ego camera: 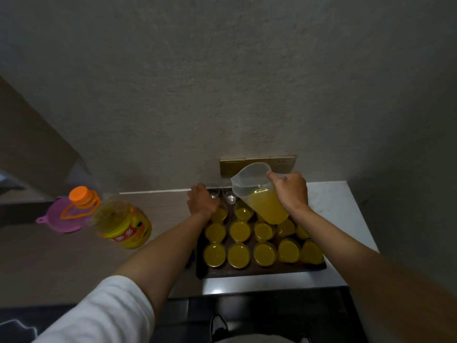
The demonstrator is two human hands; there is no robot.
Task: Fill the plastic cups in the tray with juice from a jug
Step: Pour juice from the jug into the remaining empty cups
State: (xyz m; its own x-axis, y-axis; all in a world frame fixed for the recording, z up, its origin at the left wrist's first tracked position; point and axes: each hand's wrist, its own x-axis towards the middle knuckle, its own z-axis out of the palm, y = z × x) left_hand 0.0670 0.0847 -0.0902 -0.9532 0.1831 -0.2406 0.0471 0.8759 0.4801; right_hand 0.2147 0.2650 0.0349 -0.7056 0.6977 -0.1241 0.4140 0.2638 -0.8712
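Here my right hand [290, 191] grips the tilted jug [259, 194] over the tray [247, 272] at lower centre, while my left hand [201, 201] holds an empty cup [214, 191].

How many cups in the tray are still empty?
2 visible: one empty cup at the back row beside the left hand, another under the jug. Others may be hidden.

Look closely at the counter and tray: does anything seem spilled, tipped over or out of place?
Nothing stands out. No spill shows around the tray; the filled cups stand upright, and the jug tilts only because the right hand is pouring.
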